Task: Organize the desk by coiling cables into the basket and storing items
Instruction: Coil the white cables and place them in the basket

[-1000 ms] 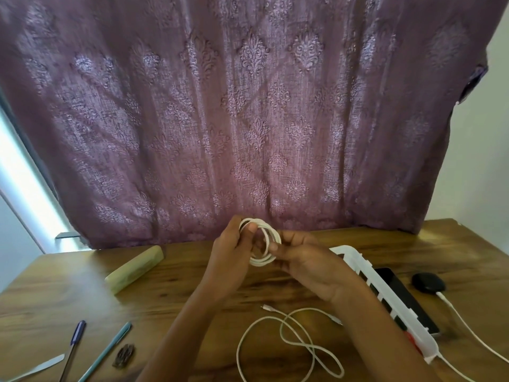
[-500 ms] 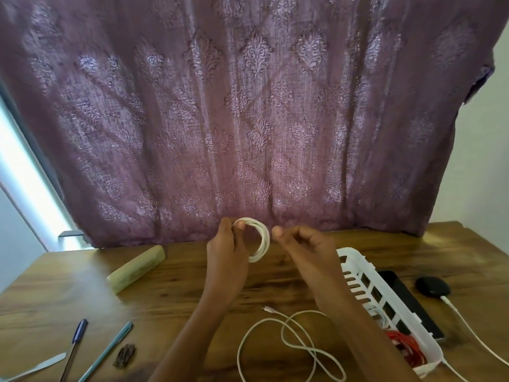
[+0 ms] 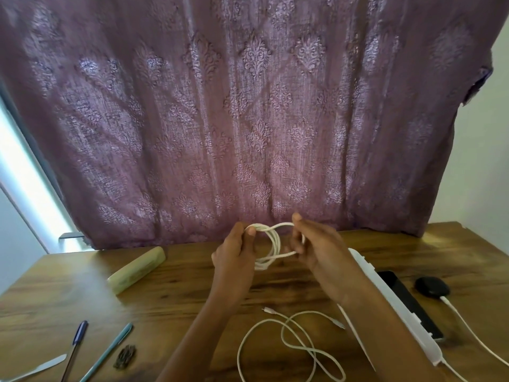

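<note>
A small white cable coil (image 3: 271,248) hangs above the wooden desk (image 3: 179,293), held between both hands. My left hand (image 3: 234,257) pinches the top of the coil with thumb and fingers. My right hand (image 3: 316,249) grips a loop of the same cable, pulled out to the right of the coil. A second white cable (image 3: 289,343) lies loose on the desk in front of me. The white basket (image 3: 394,307) stands to the right, partly hidden by my right forearm.
A pale green case (image 3: 136,270) lies at the left. Two pens (image 3: 74,346), a white knife-like blade (image 3: 38,369) and a dark clip (image 3: 125,359) lie at the front left. A black phone (image 3: 407,299) and a black puck with a white cord (image 3: 432,286) sit right of the basket.
My right hand, which had drawn away from the coil, has come back and taken hold of a loop of the cable. The view has shifted slightly.
</note>
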`<state>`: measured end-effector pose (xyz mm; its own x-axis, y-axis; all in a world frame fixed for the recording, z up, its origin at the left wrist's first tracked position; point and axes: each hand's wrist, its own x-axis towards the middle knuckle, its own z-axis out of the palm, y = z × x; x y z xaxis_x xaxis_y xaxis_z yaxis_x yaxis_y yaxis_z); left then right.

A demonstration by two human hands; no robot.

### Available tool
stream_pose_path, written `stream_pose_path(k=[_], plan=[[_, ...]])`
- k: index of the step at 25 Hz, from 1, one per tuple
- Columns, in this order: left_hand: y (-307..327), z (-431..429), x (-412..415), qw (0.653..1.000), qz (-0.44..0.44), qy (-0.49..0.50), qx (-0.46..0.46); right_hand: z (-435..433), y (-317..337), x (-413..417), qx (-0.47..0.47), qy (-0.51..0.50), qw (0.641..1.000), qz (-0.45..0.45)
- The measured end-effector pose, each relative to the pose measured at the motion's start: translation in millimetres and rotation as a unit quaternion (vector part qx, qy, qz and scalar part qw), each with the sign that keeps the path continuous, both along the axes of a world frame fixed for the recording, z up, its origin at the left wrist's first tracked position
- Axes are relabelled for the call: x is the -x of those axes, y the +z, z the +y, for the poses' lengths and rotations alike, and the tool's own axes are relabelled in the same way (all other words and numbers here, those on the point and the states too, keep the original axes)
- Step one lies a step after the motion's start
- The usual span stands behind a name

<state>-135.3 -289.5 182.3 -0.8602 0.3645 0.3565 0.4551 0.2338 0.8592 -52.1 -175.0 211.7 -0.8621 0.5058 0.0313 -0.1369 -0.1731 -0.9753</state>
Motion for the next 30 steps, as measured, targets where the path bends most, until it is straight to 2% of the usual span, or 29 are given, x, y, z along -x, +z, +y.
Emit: stream_pose_path(k=[3,5,7,10,13,16,21,25,26,28,30], plan=[[0.3,-1.5,-3.8,1.0,0.017,-0.016,0.018,13.6,7.4,-2.6,0.013,-0.012,1.0,0.001],[0.0,-3.1,-3.2,0.999,0.016,-0.021,0.019,22.4,7.3,-3.7,-0.089,-0.031,0.996,0.003],[3.4,-4.5,-4.0,1.0,-0.004,-0.026,0.008,30.8,3.9,-3.8,-0.211,-0.044,0.976,0.018],[11.6,-4.1,-11.9,0.993,-0.09,-0.055,-0.057,35.6,-5.3,-2.4,-0.273,-0.065,0.959,0.033],[15.0,-1.8,-18.5,0.972,-0.182,-0.079,-0.127,30.1,-18.3,1.4,-0.317,-0.133,0.938,0.042],[17.9,2.2,-20.7,0.952,-0.229,-0.091,-0.183,18.5,-30.2,2.0,-0.344,-0.191,0.919,0.018],[26.9,7.9,-25.5,0.955,-0.201,-0.08,-0.203,0.2,-34.5,2.0,-0.18,-0.163,0.97,0.005],[30.2,8.0,-24.8,0.947,-0.216,-0.08,-0.225,-6.7,-39.5,4.1,-0.154,-0.114,0.981,-0.035],[29.7,9.2,-26.5,0.946,-0.218,-0.085,-0.224,-9.4,-41.6,5.1,-0.117,-0.091,0.988,-0.032],[26.1,12.0,-29.6,0.948,-0.213,-0.083,-0.22,-12.6,-40.1,5.9,0.026,-0.04,0.999,-0.006],[21.5,14.3,-29.5,0.951,-0.206,-0.071,-0.218,-12.1,-33.2,6.0,0.159,0.007,0.987,0.026]])
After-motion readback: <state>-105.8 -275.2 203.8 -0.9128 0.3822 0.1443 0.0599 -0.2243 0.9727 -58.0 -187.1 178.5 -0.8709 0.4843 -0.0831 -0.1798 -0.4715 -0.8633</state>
